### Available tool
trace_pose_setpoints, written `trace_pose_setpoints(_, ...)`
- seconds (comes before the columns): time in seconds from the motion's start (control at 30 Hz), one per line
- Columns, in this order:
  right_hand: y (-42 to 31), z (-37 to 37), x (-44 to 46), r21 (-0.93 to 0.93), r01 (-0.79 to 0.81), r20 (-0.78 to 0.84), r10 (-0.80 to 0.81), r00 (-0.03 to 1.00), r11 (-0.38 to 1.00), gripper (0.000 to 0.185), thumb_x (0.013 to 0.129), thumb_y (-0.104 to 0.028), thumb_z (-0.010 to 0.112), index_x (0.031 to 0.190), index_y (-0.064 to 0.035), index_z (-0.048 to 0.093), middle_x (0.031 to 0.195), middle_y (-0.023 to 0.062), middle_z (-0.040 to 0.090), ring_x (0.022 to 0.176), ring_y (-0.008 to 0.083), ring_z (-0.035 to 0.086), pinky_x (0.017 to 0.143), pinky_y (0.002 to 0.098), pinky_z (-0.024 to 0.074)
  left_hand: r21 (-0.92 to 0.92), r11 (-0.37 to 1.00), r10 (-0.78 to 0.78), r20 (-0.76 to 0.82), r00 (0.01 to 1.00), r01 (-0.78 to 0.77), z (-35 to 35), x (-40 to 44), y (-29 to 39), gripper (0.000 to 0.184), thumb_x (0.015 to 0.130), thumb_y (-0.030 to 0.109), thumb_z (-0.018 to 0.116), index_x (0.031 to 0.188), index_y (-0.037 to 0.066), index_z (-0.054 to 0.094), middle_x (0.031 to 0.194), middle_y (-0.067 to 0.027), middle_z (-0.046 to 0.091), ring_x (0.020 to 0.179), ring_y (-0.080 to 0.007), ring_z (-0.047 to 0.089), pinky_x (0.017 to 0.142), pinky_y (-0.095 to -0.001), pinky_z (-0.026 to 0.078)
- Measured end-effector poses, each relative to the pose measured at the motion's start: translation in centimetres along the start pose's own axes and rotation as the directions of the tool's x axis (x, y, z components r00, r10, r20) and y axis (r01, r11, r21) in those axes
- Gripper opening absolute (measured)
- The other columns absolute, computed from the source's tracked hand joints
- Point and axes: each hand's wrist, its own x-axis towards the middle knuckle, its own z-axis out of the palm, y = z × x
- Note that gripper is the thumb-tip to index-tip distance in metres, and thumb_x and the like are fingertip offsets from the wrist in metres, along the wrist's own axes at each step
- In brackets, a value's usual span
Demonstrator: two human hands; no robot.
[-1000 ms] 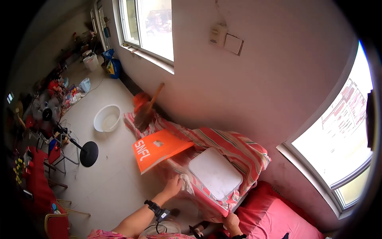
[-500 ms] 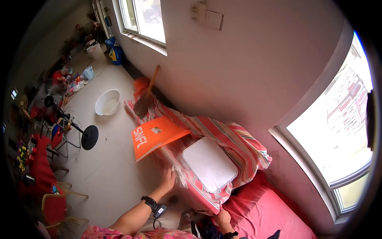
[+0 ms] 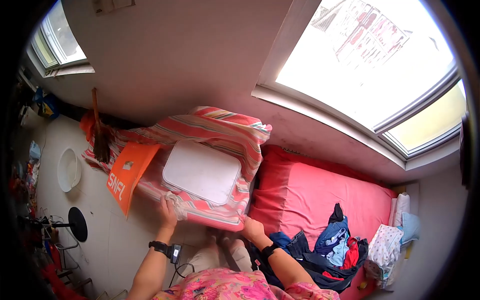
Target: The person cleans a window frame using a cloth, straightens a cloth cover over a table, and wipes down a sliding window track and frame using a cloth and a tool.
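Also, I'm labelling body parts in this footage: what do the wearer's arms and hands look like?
Both hands, left and right, are ungloved. Each wrist has a black band; beside the left one sits a small box with a black cable. The sleeves are pink, patterned.

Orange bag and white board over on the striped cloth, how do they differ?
The orange bag is bright and carries large white letters, while the white board looks plain. The bag sticks out past the edge of the striped cloth; the board lies fully on it. The bag's visible corners look pointed, the board's rounded. Both rest on the cloth.
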Motion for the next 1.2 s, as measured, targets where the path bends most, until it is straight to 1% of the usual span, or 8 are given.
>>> trace_pose_setpoints(0.2,-0.5,0.0,0.2,0.009,-0.051,0.022,0.051,0.998,0.999,0.041,0.081,-0.039,0.049,0.101,-0.0031,0.052,0.086,0.0213,0.063,0.079,0.0351,0.062,0.066,0.0438,0.0499,-0.041,0.998,0.038,-0.024,0.999,-0.039,-0.3,0.1,-0.5,0.024,0.088,0.016,0.039,0.099,-0.002,0.05,0.086,-0.0241,0.057,0.081,-0.0402,0.054,0.071,-0.0438,0.042)
trace_pose_setpoints(0.27,-0.2,0.1,0.1,0.004,-0.073,0.039,0.073,0.997,0.997,0.042,0.081,-0.039,0.05,0.102,-0.0033,0.052,0.087,0.0212,0.063,0.079,0.0352,0.062,0.067,0.0437,0.0498,-0.061,0.997,-0.037,0.053,0.998,0.04,-0.3,0.0,-0.5,0.033,0.089,0.018,0.039,0.108,-0.008,0.047,0.099,-0.027,0.055,0.091,-0.0411,0.053,0.078,-0.0413,0.041)
trace_pose_setpoints(0.4,-0.2,-0.1,0.0,0.001,-0.041,0.024,0.041,0.999,0.999,0.043,0.079,-0.04,0.052,0.102,-0.0036,0.051,0.087,0.0205,0.063,0.08,0.0354,0.062,0.068,0.0436,0.0493,-0.061,0.997,-0.044,0.092,0.995,0.049,-0.2,0.2,-0.6,0.033,0.09,0.019,0.039,0.108,-0.007,0.047,0.099,-0.0264,0.056,0.092,-0.0404,0.053,0.079,-0.0411,0.041)
trace_pose_setpoints(0.47,-0.2,-0.4,0.0,-0.01,-0.042,0.035,0.042,0.998,0.999,0.045,0.078,-0.041,0.053,0.103,-0.0035,0.051,0.088,0.0202,0.063,0.081,0.0355,0.062,0.069,0.0438,0.049,-0.069,0.998,-0.005,-0.013,1.0,0.004,0.1,0.0,-0.6,0.024,0.088,0.015,0.04,0.1,-0.002,0.051,0.087,-0.0239,0.056,0.081,-0.0384,0.054,0.072,-0.0431,0.041)
trace_pose_setpoints(0.67,0.2,0.3,0.4,0.066,-0.132,0.081,0.126,0.989,0.989,0.047,0.075,-0.04,0.058,0.103,-0.003,0.05,0.087,0.0202,0.063,0.083,0.0359,0.061,0.071,0.0445,0.048,-0.18,0.982,-0.063,-0.062,0.996,0.051,0.8,0.0,-1.4,0.028,0.091,0.019,0.038,0.105,-0.003,0.05,0.093,-0.0197,0.057,0.084,-0.0318,0.055,0.076,-0.0367,0.042)
trace_pose_setpoints(0.9,-1.5,-1.3,2.6,0.16,-0.031,-0.009,0.033,0.999,0.987,0.034,0.081,-0.033,0.049,0.094,-0.002,0.055,0.085,0.0206,0.062,0.081,0.0368,0.06,0.07,0.0444,0.0482,-0.236,0.969,-0.12,-0.212,0.97,0.068,0.9,3.5,0.0,0.026,0.09,0.016,0.04,0.099,-0.005,0.051,0.088,-0.018,0.056,0.081,-0.0285,0.054,0.075,-0.036,0.042)
trace_pose_setpoints(1.03,-3.1,0.9,4.7,0.097,0.046,-0.064,-0.04,0.997,0.994,0.03,0.082,-0.028,0.048,0.086,-0.0007,0.058,0.082,0.0202,0.063,0.08,0.0349,0.061,0.067,0.0441,0.0488,-0.187,0.982,-0.049,-0.253,0.966,0.001,-0.1,4.8,-3.6,0.028,0.091,0.019,0.038,0.101,-0.005,0.05,0.09,-0.019,0.056,0.083,-0.029,0.053,0.077,-0.0359,0.041)
trace_pose_setpoints(1.2,-4.6,2.6,6.7,0.04,0.184,-0.062,-0.182,0.981,0.982,0.021,0.08,-0.02,0.049,0.084,-0.0009,0.057,0.08,0.0182,0.063,0.075,0.0327,0.063,0.063,0.0425,0.0494,-0.236,0.971,-0.12,-0.301,0.946,0.049,-0.7,6.0,-8.1,0.032,0.091,0.02,0.039,0.106,-0.007,0.048,0.099,-0.0215,0.056,0.09,-0.0303,0.053,0.083,-0.0357,0.039)
